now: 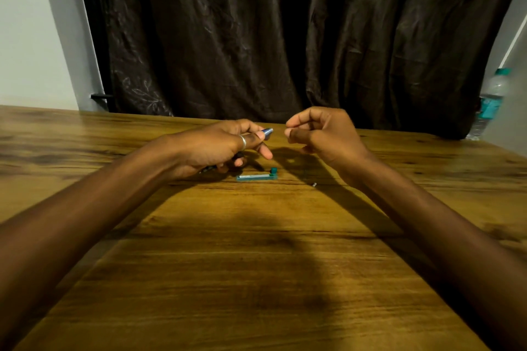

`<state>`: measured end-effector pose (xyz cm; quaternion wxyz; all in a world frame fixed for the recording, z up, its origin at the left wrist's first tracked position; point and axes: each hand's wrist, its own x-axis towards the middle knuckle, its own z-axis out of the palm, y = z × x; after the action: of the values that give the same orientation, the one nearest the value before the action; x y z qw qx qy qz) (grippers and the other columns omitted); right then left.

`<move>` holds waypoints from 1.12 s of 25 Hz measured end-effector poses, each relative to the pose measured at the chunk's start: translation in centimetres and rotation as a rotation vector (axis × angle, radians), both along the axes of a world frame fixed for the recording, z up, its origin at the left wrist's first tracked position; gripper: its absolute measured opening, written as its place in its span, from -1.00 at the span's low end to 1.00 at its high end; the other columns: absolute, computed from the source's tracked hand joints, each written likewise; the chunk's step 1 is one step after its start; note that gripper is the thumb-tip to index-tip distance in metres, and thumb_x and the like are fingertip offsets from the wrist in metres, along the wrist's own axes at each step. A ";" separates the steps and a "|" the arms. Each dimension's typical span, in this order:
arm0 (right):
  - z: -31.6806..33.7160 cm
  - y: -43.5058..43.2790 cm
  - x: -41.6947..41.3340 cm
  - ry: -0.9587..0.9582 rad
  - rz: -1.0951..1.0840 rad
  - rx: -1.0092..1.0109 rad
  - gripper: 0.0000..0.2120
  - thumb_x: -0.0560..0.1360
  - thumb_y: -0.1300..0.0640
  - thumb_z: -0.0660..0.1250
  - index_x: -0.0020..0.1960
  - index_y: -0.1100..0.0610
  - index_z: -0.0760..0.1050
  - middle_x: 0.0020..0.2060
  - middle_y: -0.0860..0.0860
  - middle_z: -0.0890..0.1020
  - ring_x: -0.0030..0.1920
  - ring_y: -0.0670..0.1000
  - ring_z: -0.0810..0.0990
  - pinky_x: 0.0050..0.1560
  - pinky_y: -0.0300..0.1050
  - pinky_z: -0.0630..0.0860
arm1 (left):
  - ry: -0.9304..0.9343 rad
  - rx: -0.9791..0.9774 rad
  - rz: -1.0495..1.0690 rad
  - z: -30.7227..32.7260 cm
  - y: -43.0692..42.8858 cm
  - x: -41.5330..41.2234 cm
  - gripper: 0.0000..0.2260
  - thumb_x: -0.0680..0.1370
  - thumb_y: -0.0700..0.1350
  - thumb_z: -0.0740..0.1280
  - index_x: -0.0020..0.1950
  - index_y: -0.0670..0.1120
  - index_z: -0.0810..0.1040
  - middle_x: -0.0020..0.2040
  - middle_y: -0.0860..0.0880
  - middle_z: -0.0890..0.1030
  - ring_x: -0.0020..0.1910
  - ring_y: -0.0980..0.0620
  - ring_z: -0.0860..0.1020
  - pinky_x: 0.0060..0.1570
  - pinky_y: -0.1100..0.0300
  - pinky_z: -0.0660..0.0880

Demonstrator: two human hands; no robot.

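My left hand, with a ring on one finger, grips a blue mechanical pencil above the wooden table. The pencil's metallic end pointing right pokes out past my fingers. My right hand hovers just to the right of that end with its fingers curled. Its thumb and forefinger tips are held close together, and nothing is visible between them. Below the hands, a teal lead case lies flat on the table with its small cap beside its right end.
A tiny pale piece lies on the table right of the case. A clear water bottle with a teal label stands at the table's far right edge. A dark curtain hangs behind the table.
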<state>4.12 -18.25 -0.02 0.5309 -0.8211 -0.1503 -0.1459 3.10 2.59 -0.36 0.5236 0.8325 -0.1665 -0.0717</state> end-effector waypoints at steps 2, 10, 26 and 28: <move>-0.4 -0.3 0.6 -0.003 -0.022 -0.051 -0.91 0.45 0.22 0.49 -0.06 0.10 0.66 -0.18 0.16 0.72 -0.18 0.01 0.65 -0.25 -0.19 0.53 | -0.034 0.044 0.010 0.0 -0.2 -0.1 -0.81 0.69 -0.02 0.19 0.21 -0.04 0.53 -0.26 0.20 0.71 -0.41 0.16 0.36 -0.46 0.26 0.22; -1.5 -0.3 0.8 -0.125 0.066 -0.492 -0.86 0.48 0.22 0.44 -0.04 0.02 0.68 -0.23 -0.14 0.69 -0.19 -0.21 0.63 -0.11 -0.33 0.53 | -0.131 0.243 0.130 -0.9 -0.3 -0.3 -0.83 0.53 0.00 0.46 0.06 -0.04 0.65 -0.03 -0.10 0.71 0.01 -0.08 0.66 0.06 -0.01 0.58; -2.7 0.4 0.4 -0.109 0.105 -0.664 -0.85 0.50 0.21 0.43 -0.01 0.01 0.72 -0.27 -0.11 0.72 -0.31 -0.25 0.64 -0.32 -0.46 0.45 | -0.069 0.438 0.144 -1.7 -0.5 0.1 -0.81 0.43 -0.01 0.56 0.01 0.00 0.74 0.00 -0.02 0.74 0.06 -0.03 0.65 0.21 -0.08 0.56; -2.5 0.2 0.6 -0.078 0.073 -0.569 -0.87 0.50 0.22 0.41 -0.05 0.04 0.70 -0.30 -0.06 0.71 -0.34 -0.18 0.65 -0.31 -0.31 0.52 | -0.069 0.411 0.159 -1.8 -0.6 0.1 -0.84 0.44 -0.01 0.54 0.00 0.00 0.74 0.00 -0.03 0.74 0.06 -0.04 0.65 0.21 -0.08 0.56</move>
<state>4.71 -18.02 -2.50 0.2781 -0.9249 -0.2349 -0.1101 3.22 2.02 -2.14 0.3411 0.9341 -0.1002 -0.0341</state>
